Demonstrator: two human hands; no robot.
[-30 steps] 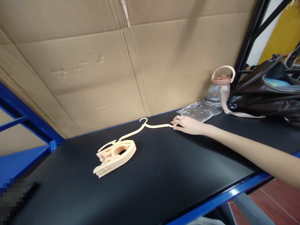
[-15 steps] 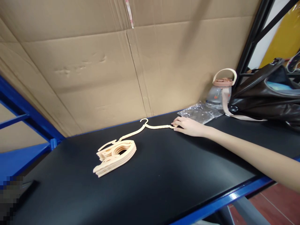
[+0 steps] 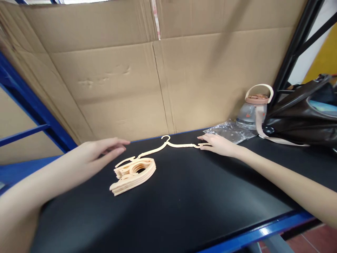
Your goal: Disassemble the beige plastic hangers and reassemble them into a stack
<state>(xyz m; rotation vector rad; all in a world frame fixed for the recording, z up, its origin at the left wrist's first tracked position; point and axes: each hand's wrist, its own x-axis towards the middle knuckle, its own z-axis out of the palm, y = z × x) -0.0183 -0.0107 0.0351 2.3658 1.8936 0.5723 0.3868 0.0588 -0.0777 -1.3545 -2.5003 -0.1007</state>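
A cream folding clothes hanger (image 3: 155, 150) lies unfolded near the table's back edge, its hook towards the cardboard. My right hand (image 3: 219, 144) is at the hanger's right end, thumb and fingers parted around the tip, which shows between them. My left hand (image 3: 101, 153) hovers above the table's left side with thumb and fingers apart and nothing in them. Its fingertips are short of the hanger's left end. A stack of folded cream hangers (image 3: 134, 177) lies just in front of that end.
Cardboard (image 3: 118, 88) walls the back of the black table (image 3: 171, 211). At the right stand a water bottle (image 3: 252, 111) with a strap and a dark bag (image 3: 297, 116), beside a crumpled clear plastic wrapper (image 3: 231, 129). A blue metal frame (image 3: 34, 102) rises at the left.
My left hand has come into view from the left, towards the hanger's left end. My right hand's fingers have loosened and more of the hanger's right tip shows. The view has shifted slightly.
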